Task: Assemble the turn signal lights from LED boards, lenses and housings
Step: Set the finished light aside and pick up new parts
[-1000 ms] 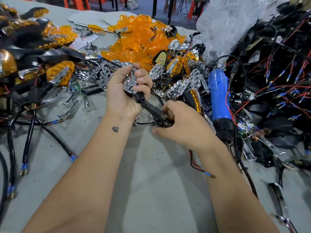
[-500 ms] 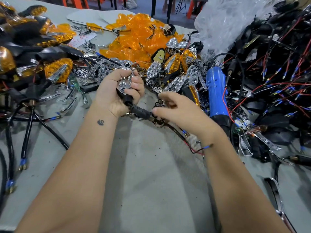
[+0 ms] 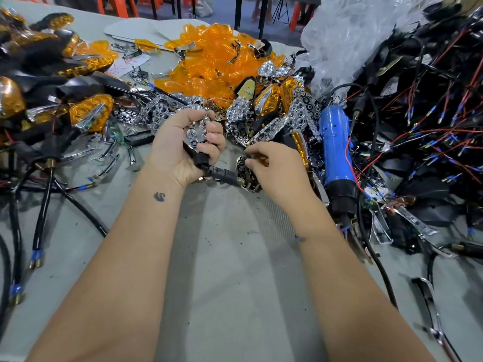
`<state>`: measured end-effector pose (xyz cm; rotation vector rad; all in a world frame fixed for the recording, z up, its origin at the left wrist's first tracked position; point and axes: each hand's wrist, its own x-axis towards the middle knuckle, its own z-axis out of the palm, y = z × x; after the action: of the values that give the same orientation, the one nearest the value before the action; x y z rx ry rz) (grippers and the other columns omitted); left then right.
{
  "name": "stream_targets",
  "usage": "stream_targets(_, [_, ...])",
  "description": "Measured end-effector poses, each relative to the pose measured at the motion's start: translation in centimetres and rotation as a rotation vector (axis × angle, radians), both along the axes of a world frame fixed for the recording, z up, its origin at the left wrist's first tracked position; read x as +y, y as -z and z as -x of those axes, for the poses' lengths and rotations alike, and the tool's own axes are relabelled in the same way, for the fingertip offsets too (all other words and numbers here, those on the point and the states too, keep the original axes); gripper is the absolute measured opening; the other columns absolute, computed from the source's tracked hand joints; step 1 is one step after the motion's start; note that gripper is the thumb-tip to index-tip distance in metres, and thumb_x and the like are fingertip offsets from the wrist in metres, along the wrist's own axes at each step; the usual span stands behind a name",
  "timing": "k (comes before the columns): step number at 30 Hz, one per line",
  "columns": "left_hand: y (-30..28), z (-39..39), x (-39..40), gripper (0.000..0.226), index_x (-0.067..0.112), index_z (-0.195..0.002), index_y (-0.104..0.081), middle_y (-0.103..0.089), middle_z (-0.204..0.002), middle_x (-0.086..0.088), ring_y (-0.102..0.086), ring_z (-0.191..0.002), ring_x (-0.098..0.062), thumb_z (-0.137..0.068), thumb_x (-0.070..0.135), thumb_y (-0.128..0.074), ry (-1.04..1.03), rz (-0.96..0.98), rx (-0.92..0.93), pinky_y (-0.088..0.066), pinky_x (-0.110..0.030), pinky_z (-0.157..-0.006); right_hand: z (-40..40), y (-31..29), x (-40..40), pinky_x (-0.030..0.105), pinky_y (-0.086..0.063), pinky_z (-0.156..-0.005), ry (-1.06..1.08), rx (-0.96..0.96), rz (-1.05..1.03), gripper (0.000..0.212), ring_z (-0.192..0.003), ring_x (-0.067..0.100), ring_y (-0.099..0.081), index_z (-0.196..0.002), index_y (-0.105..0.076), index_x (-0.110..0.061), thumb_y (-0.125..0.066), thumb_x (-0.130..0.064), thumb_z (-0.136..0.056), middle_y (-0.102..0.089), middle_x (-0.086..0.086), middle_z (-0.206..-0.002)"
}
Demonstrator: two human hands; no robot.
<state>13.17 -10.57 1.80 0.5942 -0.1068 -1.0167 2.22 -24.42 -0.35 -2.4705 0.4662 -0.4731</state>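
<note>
My left hand (image 3: 180, 150) grips a black turn signal housing with a chrome reflector insert (image 3: 195, 131) showing between the fingers; its black stalk (image 3: 222, 175) sticks out to the right. My right hand (image 3: 274, 168) pinches a chrome reflector piece (image 3: 244, 168) lying by the stalk's tip, at the edge of the heap of chrome reflectors (image 3: 271, 126). Orange lenses (image 3: 206, 64) are piled behind.
Finished amber-and-black lights (image 3: 88, 113) and black cables (image 3: 44, 202) crowd the left. A blue electric screwdriver (image 3: 335, 147) lies right of my right hand. Black housings with red wires (image 3: 423, 113) fill the right, under a plastic bag (image 3: 352, 30). Grey table (image 3: 235, 270) in front.
My right hand let go of the stalk's wire end and moved up to a chrome reflector at the heap's edge. My left hand kept its grip and shifted slightly.
</note>
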Motion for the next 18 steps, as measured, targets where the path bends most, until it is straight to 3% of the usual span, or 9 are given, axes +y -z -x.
stream_targets(5, [0.0, 0.3, -0.3, 0.004, 0.014, -0.079, -0.052, -0.045, -0.065, 0.003, -0.042, -0.05, -0.008, -0.076, 0.017, -0.052, -0.133, -0.012, -0.04, -0.033, -0.012, -0.035, 1.4, -1.4, -1.4, 0.036, -0.034, -0.112, -0.222, 0.207, -0.077, 0.047, -0.133, 0.015, -0.042, -0.134, -0.06, -0.027, -0.073, -0.031, -0.089, -0.053, -0.008, -0.139])
stream_targets(9, [0.0, 0.4, -0.3, 0.005, 0.014, -0.08, -0.052, -0.046, -0.066, 0.004, -0.043, -0.05, -0.008, -0.076, 0.016, -0.051, -0.16, 0.037, -0.011, -0.034, -0.012, -0.035, 1.5, -1.9, -1.1, 0.032, -0.031, -0.111, -0.207, 0.231, -0.091, 0.02, -0.134, 0.016, -0.039, -0.105, -0.07, -0.024, -0.077, -0.027, -0.086, -0.051, -0.006, -0.142])
stream_targets(12, [-0.1, 0.4, 0.0, 0.006, 0.013, -0.08, -0.055, -0.049, -0.067, 0.002, -0.047, -0.051, -0.009, -0.08, 0.016, -0.05, -0.118, 0.169, 0.09, -0.035, -0.01, -0.038, 1.8, -2.0, -0.9, 0.03, -0.038, -0.1, -0.183, 0.197, -0.174, 0.017, -0.122, 0.013, -0.047, -0.094, -0.063, -0.026, -0.078, -0.026, -0.084, -0.057, -0.005, -0.127])
stream_targets(15, [-0.2, 0.4, 0.2, 0.01, 0.009, -0.082, -0.056, -0.053, -0.067, -0.001, -0.052, -0.052, -0.013, -0.083, 0.016, -0.049, -0.035, 0.342, 0.203, -0.037, -0.01, -0.04, 2.0, -2.2, -0.8, 0.032, -0.048, -0.08, -0.153, 0.127, -0.255, 0.02, -0.087, 0.011, -0.056, -0.084, -0.059, -0.024, -0.078, -0.019, -0.083, -0.061, -0.005, -0.096])
stream_targets(18, [-0.3, 0.7, 0.0, 0.009, 0.012, -0.083, -0.055, -0.052, -0.066, 0.001, -0.051, -0.051, -0.011, -0.082, 0.018, -0.049, -0.028, 0.301, 0.145, -0.035, -0.009, -0.039, 1.9, -2.0, -0.6, 0.038, -0.052, -0.07, -0.108, 0.037, -0.307, 0.022, -0.069, 0.011, -0.052, -0.078, -0.055, -0.022, -0.07, -0.006, -0.082, -0.058, -0.005, -0.077])
